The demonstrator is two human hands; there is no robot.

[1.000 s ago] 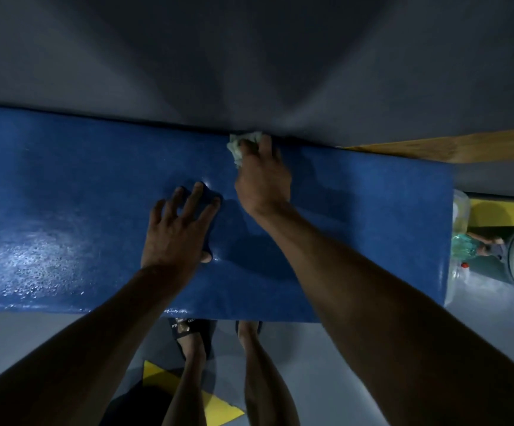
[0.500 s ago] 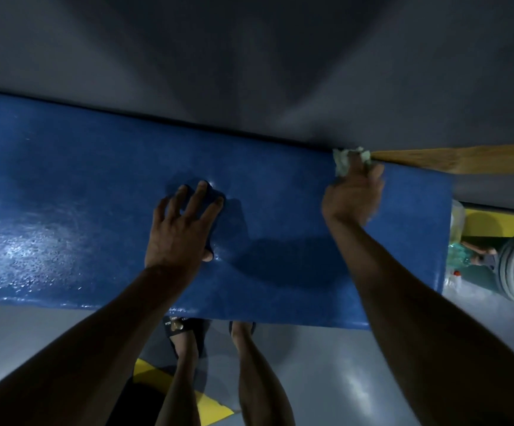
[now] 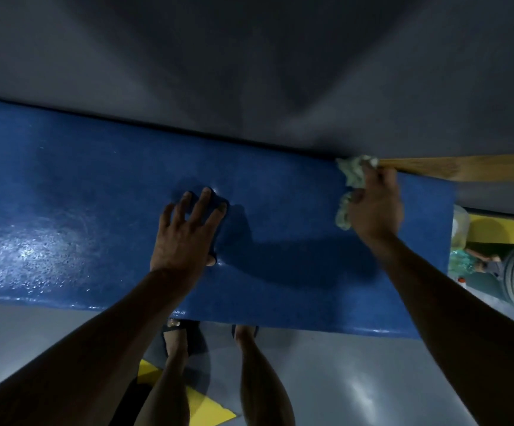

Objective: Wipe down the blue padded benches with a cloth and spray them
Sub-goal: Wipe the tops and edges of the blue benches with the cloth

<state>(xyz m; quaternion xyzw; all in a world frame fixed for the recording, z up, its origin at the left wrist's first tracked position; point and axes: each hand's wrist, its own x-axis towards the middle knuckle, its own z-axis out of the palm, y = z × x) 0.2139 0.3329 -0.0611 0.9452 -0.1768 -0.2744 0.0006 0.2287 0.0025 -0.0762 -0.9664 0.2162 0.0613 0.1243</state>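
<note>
On the blue bench [image 3: 280, 210], right hand [image 3: 374, 207] grips cloth [image 3: 354, 175].

Pretty dim overall, with the wall [image 3: 249, 56] lost in murky shadow. Glare is caught on the wet left part of the bench [image 3: 28, 250], and straight edges are bent by wide-angle distortion.

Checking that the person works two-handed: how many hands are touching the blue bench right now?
2. The left hand presses flat on the middle of the blue bench. The right hand grips the cloth at the bench's far edge, near its right end.
</note>
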